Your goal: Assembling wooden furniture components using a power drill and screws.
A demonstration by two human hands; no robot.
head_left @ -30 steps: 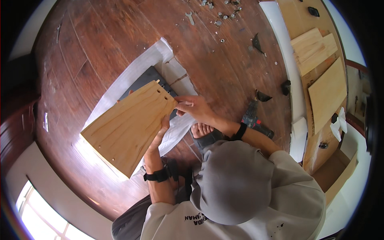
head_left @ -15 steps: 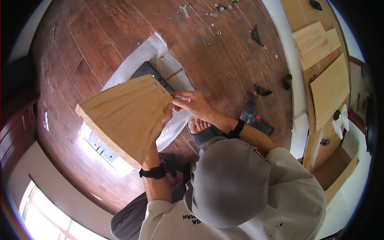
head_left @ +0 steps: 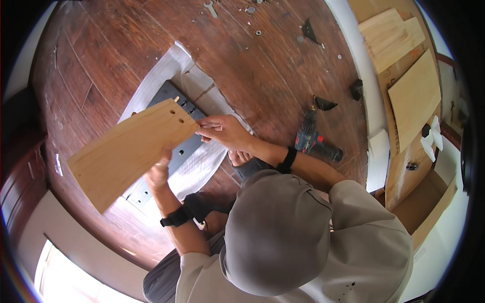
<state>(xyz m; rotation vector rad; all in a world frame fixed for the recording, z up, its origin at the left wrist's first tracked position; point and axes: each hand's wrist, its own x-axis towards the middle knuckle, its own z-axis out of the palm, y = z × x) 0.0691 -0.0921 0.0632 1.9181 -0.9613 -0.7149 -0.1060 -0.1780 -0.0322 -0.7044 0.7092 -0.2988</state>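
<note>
A pale wooden board (head_left: 126,149) is held up over the floor at a slant, with a few round holes near its right end. A small wooden dowel (head_left: 177,99) juts from that end at the far corner. Along the board's near edge, my left hand (head_left: 158,170) is closed on it, some fingers hidden underneath. My right hand (head_left: 225,132) pinches at the end's near corner; what lies between its fingertips is hidden. Below, a dark grey panel (head_left: 185,147) with several holes lies on a white sheet (head_left: 212,101), partly covered by the board.
To the right lie a cordless drill (head_left: 316,139) and black corner pieces (head_left: 325,104). A wrench (head_left: 210,8) and scattered small hardware (head_left: 258,33) are farther off. Wooden panels (head_left: 417,98) rest on cardboard (head_left: 399,174) at the far right. My foot (head_left: 239,157) is close by.
The wooden board has turned in my left hand, swinging lower left; its holes and the dowel now show more clearly. Both hands have shifted left in view, my right still at the board's end.
</note>
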